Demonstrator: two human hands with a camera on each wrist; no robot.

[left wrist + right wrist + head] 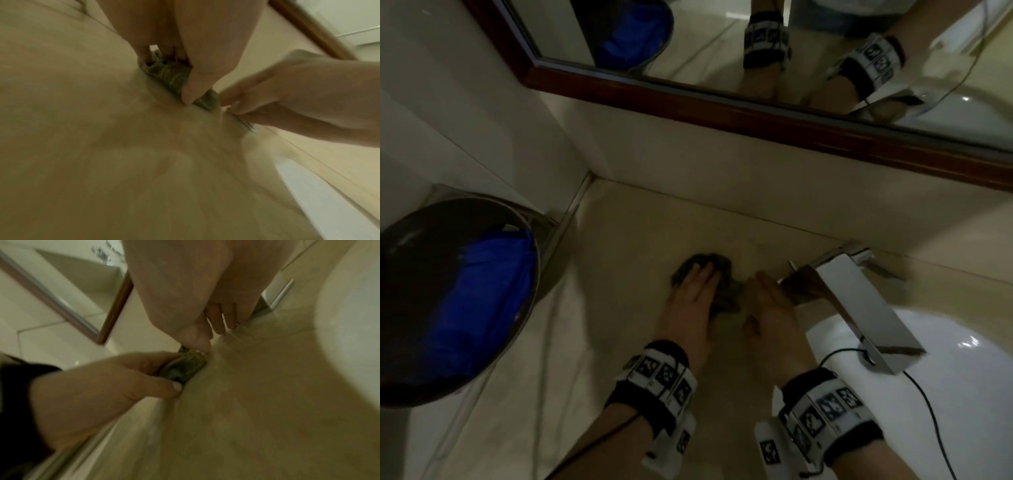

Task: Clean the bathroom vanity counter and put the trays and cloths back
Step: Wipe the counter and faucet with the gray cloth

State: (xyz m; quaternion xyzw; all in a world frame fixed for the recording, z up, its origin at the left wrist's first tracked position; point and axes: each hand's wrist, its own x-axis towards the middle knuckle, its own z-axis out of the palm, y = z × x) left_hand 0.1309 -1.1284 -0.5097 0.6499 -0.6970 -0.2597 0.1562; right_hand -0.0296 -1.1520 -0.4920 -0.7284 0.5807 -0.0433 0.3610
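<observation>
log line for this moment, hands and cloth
phase: counter wipe | left hand: grips cloth on counter | right hand: thumb on cloth edge, grip unclear

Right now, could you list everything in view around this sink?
crumpled cloth: one, dark grey-green, on the counter between the hands
stone counter: one, beige, under it all
round basin: one, white, right
metal tap: one, shiny chrome, behind and over the basin
wood-framed mirror: one, brown, back wall
round bin: one, dark with blue liner, left
left hand: grips the cloth
right hand: touches the cloth's right edge
</observation>
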